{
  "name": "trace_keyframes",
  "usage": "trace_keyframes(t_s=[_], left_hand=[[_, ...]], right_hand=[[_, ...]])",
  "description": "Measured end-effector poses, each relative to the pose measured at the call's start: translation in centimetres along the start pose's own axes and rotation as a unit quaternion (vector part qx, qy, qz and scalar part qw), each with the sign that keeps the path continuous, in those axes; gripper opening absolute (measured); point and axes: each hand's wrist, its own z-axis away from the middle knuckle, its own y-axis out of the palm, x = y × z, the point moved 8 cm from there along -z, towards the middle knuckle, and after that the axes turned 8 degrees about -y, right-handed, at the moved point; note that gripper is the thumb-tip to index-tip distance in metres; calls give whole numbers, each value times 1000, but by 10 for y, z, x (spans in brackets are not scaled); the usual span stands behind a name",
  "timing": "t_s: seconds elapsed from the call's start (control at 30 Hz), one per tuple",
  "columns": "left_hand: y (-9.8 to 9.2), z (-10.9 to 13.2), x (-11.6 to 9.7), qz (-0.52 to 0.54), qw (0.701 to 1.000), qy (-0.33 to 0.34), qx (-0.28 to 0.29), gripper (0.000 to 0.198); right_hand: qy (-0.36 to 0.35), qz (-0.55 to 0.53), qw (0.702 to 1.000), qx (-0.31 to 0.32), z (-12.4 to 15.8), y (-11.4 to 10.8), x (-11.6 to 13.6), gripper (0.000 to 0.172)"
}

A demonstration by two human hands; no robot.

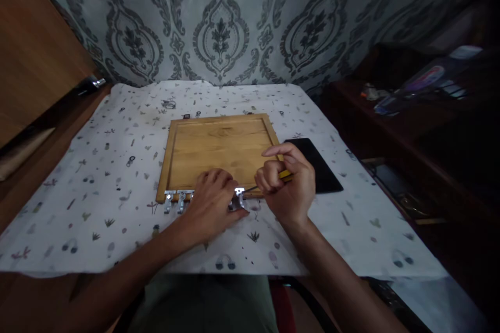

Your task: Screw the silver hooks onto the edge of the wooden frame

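A framed wooden panel (222,148), like a small cabinet door, lies flat on the cloth. Several metal hinges (180,201) line its near edge. My left hand (213,203) bends over that edge, thumb and fingers around a hinge (239,196) toward the right end and covering part of the row. In my right hand (291,179) is a screwdriver with a yellow handle (285,174), fingers wrapped round it and the index finger partly stretched out. Its thin shaft (251,189) points left, with the tip at or very near that hinge; contact cannot be made out.
A white patterned tablecloth (117,177) covers the table. Partly under my right hand lies a black flat slab (322,169). A wooden cabinet (39,47) stands at left, a patterned wall (221,21) behind. On dark furniture at right is a clear bottle (425,80).
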Motion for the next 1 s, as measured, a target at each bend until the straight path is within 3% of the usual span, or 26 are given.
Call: trace_keyframes(t_s=[0.23, 1.0], left_hand=[[-1, -2, 0, 12, 1000, -5, 0, 31], [-1, -8, 5, 49, 998, -32, 24, 40]], right_hand=[[-7, -18, 1000, -2, 1, 0, 0, 17], [1, -19, 1000, 12, 0, 4, 0, 17]])
